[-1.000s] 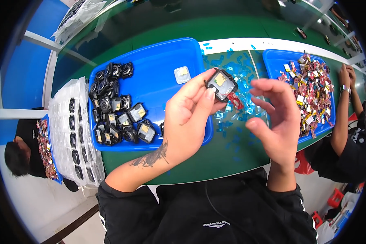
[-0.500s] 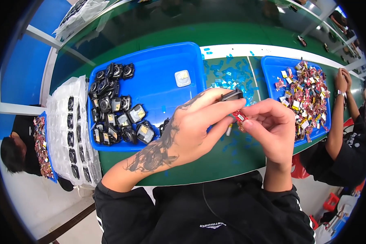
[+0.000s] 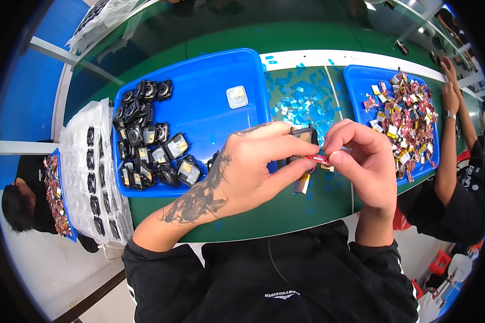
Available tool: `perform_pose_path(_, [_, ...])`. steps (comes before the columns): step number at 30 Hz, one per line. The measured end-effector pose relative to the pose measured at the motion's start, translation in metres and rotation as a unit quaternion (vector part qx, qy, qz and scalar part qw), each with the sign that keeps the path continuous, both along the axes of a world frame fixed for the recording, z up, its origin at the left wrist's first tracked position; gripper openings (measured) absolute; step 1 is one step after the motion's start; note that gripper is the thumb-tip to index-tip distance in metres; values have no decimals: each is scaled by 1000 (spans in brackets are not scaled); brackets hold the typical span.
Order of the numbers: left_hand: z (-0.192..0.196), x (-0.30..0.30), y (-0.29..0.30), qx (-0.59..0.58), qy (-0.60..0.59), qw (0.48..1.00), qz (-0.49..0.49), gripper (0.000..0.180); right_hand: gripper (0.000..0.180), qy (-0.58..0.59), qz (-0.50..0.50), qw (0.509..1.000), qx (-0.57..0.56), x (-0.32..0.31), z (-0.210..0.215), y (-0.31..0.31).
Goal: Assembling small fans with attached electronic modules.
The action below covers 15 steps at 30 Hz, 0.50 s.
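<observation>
At the far left, ribbed white plastic trays (image 3: 74, 177) hold black watch cases in rows, the moulded pockets apparently keeping them apart. Next, a blue tray (image 3: 207, 81) contains a loose pile of similar cases (image 3: 135, 136) crowded against its left side, its raised rim likely there to contain them; a pale square piece (image 3: 237, 97) lies by itself near the right wall. The person's left hand (image 3: 258, 156) is closed on a black case (image 3: 304, 135), tilted up over the counter (image 3: 242, 223), perhaps to leave the red circuit board (image 3: 316, 159) within the other hand's reach. That board sits between the two hands, a silver cell (image 3: 302, 184) hanging below. Blue film scraps (image 3: 302, 105) litter the counter beyond. The right hand (image 3: 364, 161) has thumb and forefinger pinched on the board's right end. Rightmost, another blue tray (image 3: 355, 89) bears heaped red boards (image 3: 401, 129).
</observation>
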<state>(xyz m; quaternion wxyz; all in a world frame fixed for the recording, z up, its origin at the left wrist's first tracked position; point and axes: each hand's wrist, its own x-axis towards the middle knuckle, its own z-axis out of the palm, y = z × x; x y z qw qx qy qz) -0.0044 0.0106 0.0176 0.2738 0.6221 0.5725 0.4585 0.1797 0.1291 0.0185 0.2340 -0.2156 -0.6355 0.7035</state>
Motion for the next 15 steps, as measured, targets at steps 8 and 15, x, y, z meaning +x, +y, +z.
perform_pose_path(8, [-9, 12, -1, -138, -221, 965, 34, 14, 7, -60, 20, 997, 52, 2, -2, 7])
perform_pose_path(15, [-11, 14, -1, -157, -229, 961, 17, 24, 23, -18, -69, 996, 50, -3, -11, -17])
